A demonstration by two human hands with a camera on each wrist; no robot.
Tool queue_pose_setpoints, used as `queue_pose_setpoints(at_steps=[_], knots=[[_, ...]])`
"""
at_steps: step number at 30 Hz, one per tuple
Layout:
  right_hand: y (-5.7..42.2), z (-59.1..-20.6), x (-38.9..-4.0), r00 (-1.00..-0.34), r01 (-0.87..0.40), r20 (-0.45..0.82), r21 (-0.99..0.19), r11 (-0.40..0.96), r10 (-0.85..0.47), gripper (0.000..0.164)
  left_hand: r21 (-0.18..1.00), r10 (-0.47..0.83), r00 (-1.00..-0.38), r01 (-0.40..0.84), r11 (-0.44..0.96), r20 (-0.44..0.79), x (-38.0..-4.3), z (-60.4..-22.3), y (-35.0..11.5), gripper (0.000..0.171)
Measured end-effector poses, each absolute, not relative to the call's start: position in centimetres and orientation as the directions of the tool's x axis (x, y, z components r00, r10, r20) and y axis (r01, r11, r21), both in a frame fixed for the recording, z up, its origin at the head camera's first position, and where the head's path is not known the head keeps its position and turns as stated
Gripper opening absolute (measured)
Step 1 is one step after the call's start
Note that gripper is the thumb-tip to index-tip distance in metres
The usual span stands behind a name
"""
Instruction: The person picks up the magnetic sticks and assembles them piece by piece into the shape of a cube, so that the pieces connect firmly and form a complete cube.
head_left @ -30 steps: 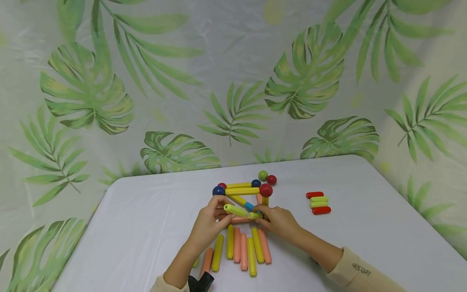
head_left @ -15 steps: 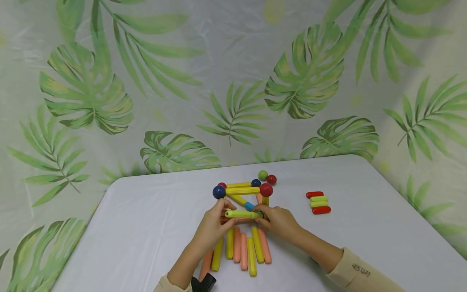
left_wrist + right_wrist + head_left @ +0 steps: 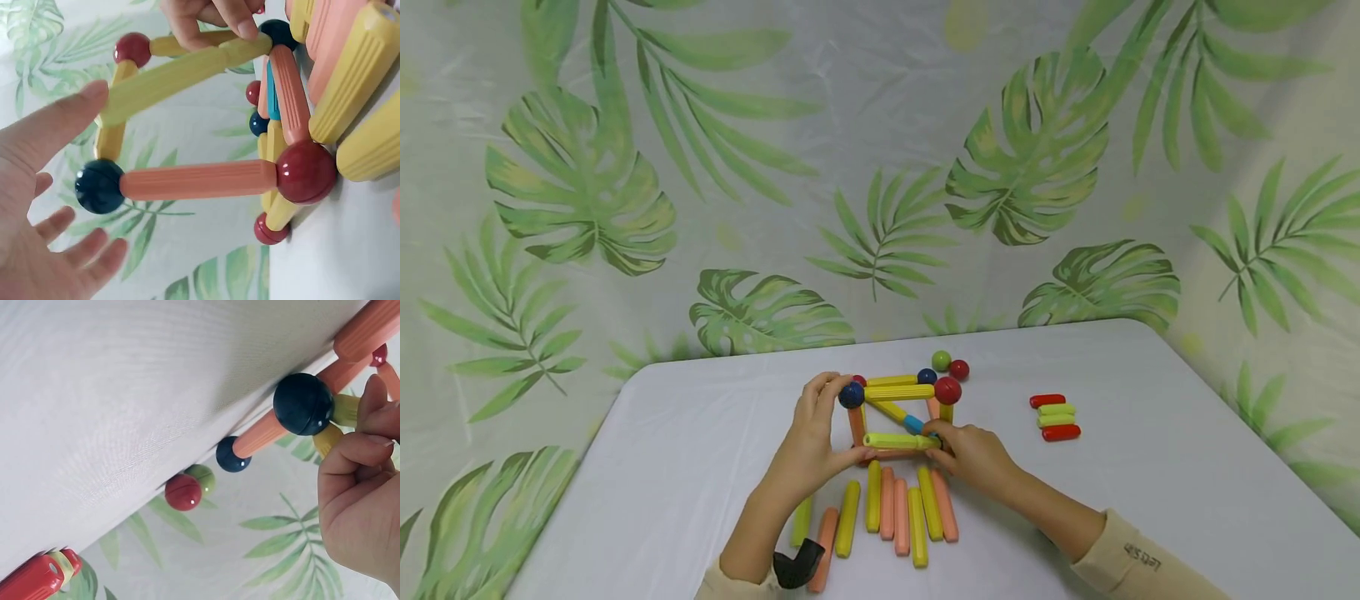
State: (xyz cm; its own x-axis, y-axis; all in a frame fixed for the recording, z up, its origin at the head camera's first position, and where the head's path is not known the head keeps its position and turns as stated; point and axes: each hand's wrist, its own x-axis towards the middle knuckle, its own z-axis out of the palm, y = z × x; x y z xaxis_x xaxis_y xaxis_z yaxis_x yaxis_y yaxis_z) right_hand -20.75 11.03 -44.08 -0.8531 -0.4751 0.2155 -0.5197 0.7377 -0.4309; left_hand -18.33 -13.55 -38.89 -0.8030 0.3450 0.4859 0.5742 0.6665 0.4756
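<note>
A frame of magnetic rods and balls stands mid-table in the head view, with a blue ball (image 3: 851, 395) and a red ball (image 3: 948, 391) at its near top corners. Yellow-green rods joined end to end (image 3: 889, 441) cross its front at a slant, as the left wrist view shows. My right hand (image 3: 976, 455) pinches their right end beside the dark blue lower corner ball (image 3: 304, 404). My left hand (image 3: 47, 225) has its thumb on their left end. Its other fingers spread by the upper blue ball; the left wrist view shows a gap there.
Several yellow and salmon rods (image 3: 901, 517) lie in front of the frame. A green ball (image 3: 941, 361) and a red ball (image 3: 959, 370) sit behind it. Short red and yellow-green rods (image 3: 1057, 415) lie to the right. A leaf-print cloth hangs behind the table.
The left part of the yellow-green rods has come down into line with the right part. My left hand has loosened its hold and its fingers have moved up by the blue ball.
</note>
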Motion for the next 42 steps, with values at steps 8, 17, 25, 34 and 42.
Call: queue_pose_setpoints(at_steps=[8,17,25,34,42], knots=[[10.7,-43.7,-20.8,-0.85,-0.524,0.222,-0.455,0.72,-0.478,0.03,0.617,0.373,-0.82,0.572,0.541,0.433,-19.8,-40.0,-13.9,0.082],[9.7,-43.1,-20.9,-0.825,-0.565,0.278,-0.442,0.696,-0.492,0.03,0.635,0.34,-0.845,0.534,0.558,0.412,-20.2,-39.9,-13.9,0.076],[9.2,-43.0,-21.1,-0.85,-0.526,0.272,-0.453,0.719,-0.45,0.028,0.625,0.313,-0.837,0.544,0.56,0.448,-20.7,-40.0,-13.7,0.061],[8.9,-43.0,-21.1,-0.847,-0.531,0.318,-0.454,0.716,-0.427,0.026,0.59,0.295,-0.805,0.582,0.56,0.514,-21.0,-40.6,-13.4,0.048],[9.6,-42.6,-20.6,-0.827,-0.561,0.348,-0.454,0.692,-0.442,0.028,0.641,0.283,-0.85,0.522,0.563,0.444,-20.9,-40.7,-13.6,0.053]])
